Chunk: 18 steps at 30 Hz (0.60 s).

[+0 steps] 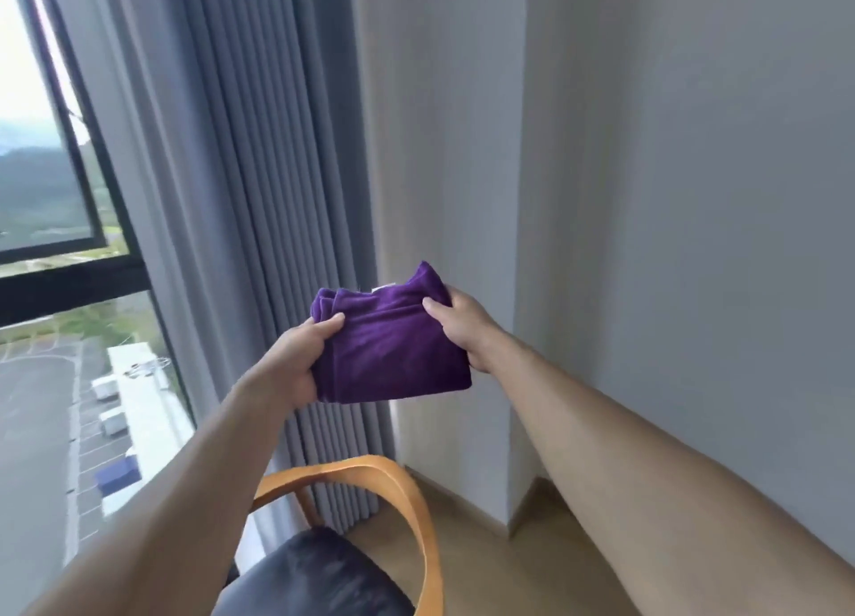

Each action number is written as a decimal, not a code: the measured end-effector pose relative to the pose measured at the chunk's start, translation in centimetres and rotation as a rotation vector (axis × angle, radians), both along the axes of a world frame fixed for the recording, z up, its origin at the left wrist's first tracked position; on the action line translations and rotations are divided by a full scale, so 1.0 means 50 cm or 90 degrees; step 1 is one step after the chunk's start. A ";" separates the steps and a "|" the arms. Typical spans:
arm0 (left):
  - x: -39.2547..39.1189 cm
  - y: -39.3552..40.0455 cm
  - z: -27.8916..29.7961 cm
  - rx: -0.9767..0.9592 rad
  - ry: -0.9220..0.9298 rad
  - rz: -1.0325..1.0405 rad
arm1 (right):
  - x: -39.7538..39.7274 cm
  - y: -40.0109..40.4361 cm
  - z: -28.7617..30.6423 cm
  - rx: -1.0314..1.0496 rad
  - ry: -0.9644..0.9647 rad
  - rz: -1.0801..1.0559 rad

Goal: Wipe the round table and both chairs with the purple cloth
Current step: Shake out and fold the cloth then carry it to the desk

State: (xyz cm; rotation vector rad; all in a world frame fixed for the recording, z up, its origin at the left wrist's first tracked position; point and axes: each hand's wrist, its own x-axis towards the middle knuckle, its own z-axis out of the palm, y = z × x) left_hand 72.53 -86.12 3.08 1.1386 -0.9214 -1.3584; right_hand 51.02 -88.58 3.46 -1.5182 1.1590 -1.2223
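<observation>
The purple cloth (pixel 391 342) is folded into a thick pad and held up at chest height in front of the curtain. My left hand (pixel 296 361) grips its lower left edge, thumb on top. My right hand (pixel 460 324) pinches its upper right corner. Below the cloth stands one chair (pixel 418 513) with a curved orange wooden back and a dark padded seat (pixel 314 574); both hands are well above it. The round table and the second chair are out of view.
A grey pleated curtain (pixel 259 199) hangs behind the cloth, next to a large black-framed window (pixel 69 287) on the left. A white wall (pixel 647 199) with a jutting corner fills the right. Light wooden floor (pixel 509 546) shows right of the chair.
</observation>
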 end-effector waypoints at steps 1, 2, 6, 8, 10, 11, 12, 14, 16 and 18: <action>-0.028 0.001 0.012 -0.002 -0.009 -0.026 | -0.026 0.022 0.007 -0.004 0.006 -0.039; -0.058 0.006 0.021 -0.002 -0.013 -0.057 | -0.055 0.047 0.010 -0.007 0.009 -0.085; -0.185 0.047 0.031 0.001 -0.045 -0.189 | -0.172 0.181 -0.002 0.008 -0.003 -0.272; -0.254 0.086 0.024 0.006 -0.060 -0.259 | -0.228 0.267 -0.015 0.029 -0.017 -0.347; -0.328 0.137 0.013 0.006 -0.072 -0.323 | -0.283 0.361 -0.022 0.034 -0.029 -0.410; -0.366 0.165 0.009 0.004 -0.076 -0.352 | -0.310 0.409 -0.020 0.034 -0.038 -0.440; -0.403 0.196 0.007 0.003 -0.077 -0.381 | -0.337 0.458 -0.018 0.036 -0.048 -0.469; -0.475 0.263 0.006 0.007 -0.071 -0.442 | -0.386 0.560 -0.009 0.042 -0.064 -0.526; -0.544 0.333 0.012 0.008 -0.056 -0.509 | -0.431 0.663 0.003 0.047 -0.071 -0.584; -0.609 0.410 0.024 0.003 -0.042 -0.578 | -0.470 0.766 0.018 0.050 -0.081 -0.648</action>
